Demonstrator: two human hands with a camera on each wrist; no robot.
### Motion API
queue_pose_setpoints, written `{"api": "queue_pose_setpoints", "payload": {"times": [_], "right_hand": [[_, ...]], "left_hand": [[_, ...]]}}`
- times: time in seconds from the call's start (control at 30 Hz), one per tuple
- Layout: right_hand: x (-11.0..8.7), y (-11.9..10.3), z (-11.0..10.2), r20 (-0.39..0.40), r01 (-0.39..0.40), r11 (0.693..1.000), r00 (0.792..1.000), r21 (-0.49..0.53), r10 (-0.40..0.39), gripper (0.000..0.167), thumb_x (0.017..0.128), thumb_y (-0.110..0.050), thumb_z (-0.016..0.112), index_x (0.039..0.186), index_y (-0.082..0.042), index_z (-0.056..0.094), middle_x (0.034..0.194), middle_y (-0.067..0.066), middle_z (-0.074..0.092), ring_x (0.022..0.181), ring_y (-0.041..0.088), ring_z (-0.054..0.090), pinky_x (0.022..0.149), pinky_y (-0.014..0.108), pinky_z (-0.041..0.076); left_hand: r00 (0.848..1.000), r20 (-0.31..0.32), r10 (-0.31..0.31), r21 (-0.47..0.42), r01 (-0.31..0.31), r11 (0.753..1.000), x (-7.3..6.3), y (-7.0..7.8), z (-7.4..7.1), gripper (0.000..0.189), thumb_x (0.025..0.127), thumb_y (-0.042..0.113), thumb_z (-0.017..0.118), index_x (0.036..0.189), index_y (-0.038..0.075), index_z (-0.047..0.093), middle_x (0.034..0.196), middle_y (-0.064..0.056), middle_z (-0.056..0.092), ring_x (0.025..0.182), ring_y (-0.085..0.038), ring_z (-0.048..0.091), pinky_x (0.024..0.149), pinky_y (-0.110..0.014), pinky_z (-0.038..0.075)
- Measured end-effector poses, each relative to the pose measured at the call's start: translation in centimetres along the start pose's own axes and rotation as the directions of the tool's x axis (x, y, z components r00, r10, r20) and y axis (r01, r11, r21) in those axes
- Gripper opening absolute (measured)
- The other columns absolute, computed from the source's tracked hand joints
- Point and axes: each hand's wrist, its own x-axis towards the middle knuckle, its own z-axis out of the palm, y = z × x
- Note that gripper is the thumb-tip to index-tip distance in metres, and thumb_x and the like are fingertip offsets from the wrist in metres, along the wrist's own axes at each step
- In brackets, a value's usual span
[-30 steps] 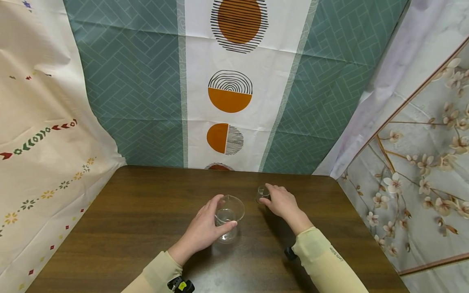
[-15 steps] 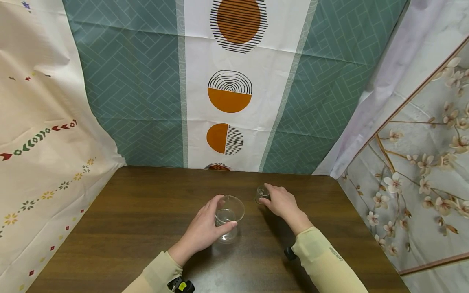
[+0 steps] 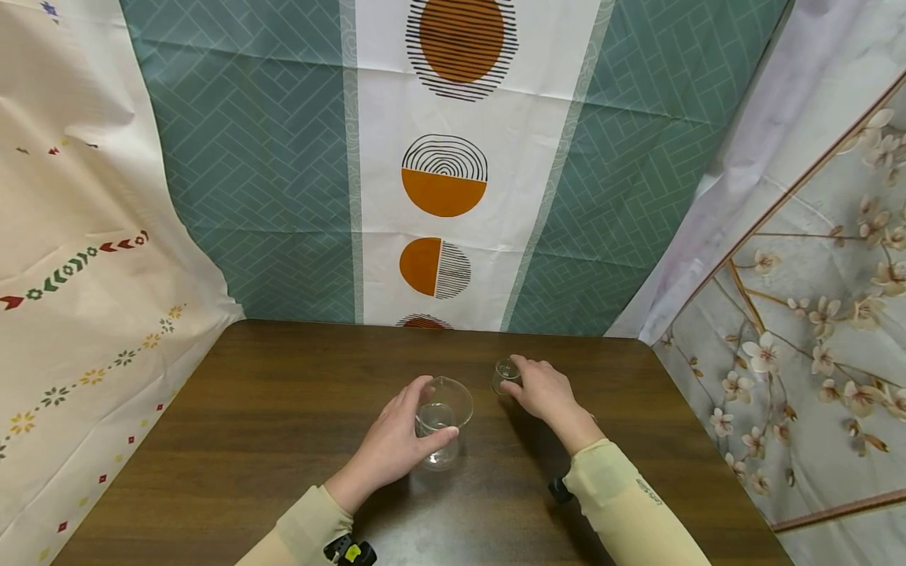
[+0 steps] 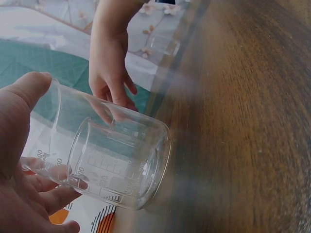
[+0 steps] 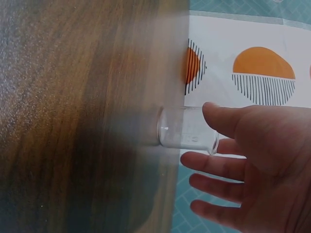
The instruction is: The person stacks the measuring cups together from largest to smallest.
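Note:
Left of the table's middle, my left hand [image 3: 398, 432] holds a large clear glass beaker [image 4: 87, 102] by its upper part, thumb at the rim and fingers on the far side. Nested inside it is a smaller beaker [image 4: 104, 155] with printed markings. Farther back and to the right, my right hand [image 3: 545, 391] has thumb and forefinger around a small clear beaker [image 5: 187, 128] near its rim; the other fingers [image 5: 216, 187] are spread below it in the right wrist view. Both beakers are upright.
Beyond the right forearm, another clear glass vessel [image 4: 165, 45] stands on the table in the left wrist view. The brown wooden table [image 3: 283, 393] ends at a patterned cloth [image 3: 276, 196] at the back, with cloths on both sides.

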Motion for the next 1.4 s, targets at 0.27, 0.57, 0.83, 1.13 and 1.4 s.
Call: {"api": "queue_pose_setpoints", "payload": {"times": [0.27, 0.57, 0.83, 1.13, 1.4], "right_hand": [[-0.07, -0.09, 0.04, -0.022, -0.008, 1.0, 1.0, 0.012, 0.009, 0.064, 0.106, -0.046, 0.075, 0.156, -0.009, 0.06, 0.138, 0.017, 0.073, 0.131, 0.043, 0.064, 0.098, 0.064, 0.056], [-0.12, -0.2, 0.02, -0.035, -0.005, 1.0, 0.999, 0.029, 0.006, 0.066, 0.107, -0.048, 0.073, 0.157, -0.007, 0.059, 0.146, 0.017, 0.069, 0.135, 0.043, 0.061, 0.101, 0.065, 0.055], [-0.14, -0.08, 0.02, -0.041, -0.014, 0.999, 0.999, 0.033, 0.015, 0.063, 0.107, -0.048, 0.073, 0.155, -0.009, 0.061, 0.148, 0.017, 0.068, 0.136, 0.043, 0.061, 0.102, 0.064, 0.055], [-0.22, 0.0, 0.17, -0.051, 0.002, 0.999, 0.999, 0.04, 0.0, 0.063, 0.106, -0.05, 0.074, 0.151, -0.007, 0.064, 0.147, 0.018, 0.067, 0.133, 0.041, 0.063, 0.101, 0.062, 0.056], [-0.17, -0.02, 0.25, -0.062, 0.009, 0.999, 0.998, 0.045, -0.006, 0.062, 0.105, -0.05, 0.074, 0.148, -0.007, 0.065, 0.145, 0.018, 0.068, 0.133, 0.041, 0.063, 0.102, 0.063, 0.055]], "left_hand": [[1.0, -0.002, 0.006, 0.002, -0.006, 1.0, -0.02, -0.05, 0.04, 0.091, 0.093, 0.056, 0.086, 0.162, 0.015, 0.045, 0.149, -0.009, 0.065, 0.14, -0.037, 0.058, 0.111, -0.062, 0.047], [1.0, 0.001, 0.004, -0.001, -0.004, 1.0, -0.05, 0.07, 0.02, 0.092, 0.093, 0.057, 0.086, 0.163, 0.014, 0.044, 0.15, -0.01, 0.065, 0.14, -0.036, 0.057, 0.112, -0.061, 0.046], [1.0, 0.003, 0.004, -0.002, -0.004, 1.0, -0.03, 0.1, 0.06, 0.093, 0.094, 0.057, 0.086, 0.163, 0.012, 0.044, 0.15, -0.01, 0.064, 0.141, -0.036, 0.056, 0.112, -0.062, 0.046], [1.0, 0.009, 0.001, -0.008, -0.001, 1.0, 0.07, -0.02, 0.07, 0.092, 0.094, 0.056, 0.086, 0.163, 0.013, 0.044, 0.151, -0.011, 0.064, 0.141, -0.038, 0.056, 0.112, -0.063, 0.046], [1.0, 0.013, -0.004, -0.008, 0.005, 1.0, 0.09, -0.06, -0.02, 0.093, 0.094, 0.057, 0.086, 0.164, 0.012, 0.043, 0.152, -0.011, 0.063, 0.142, -0.039, 0.056, 0.112, -0.063, 0.046]]}}
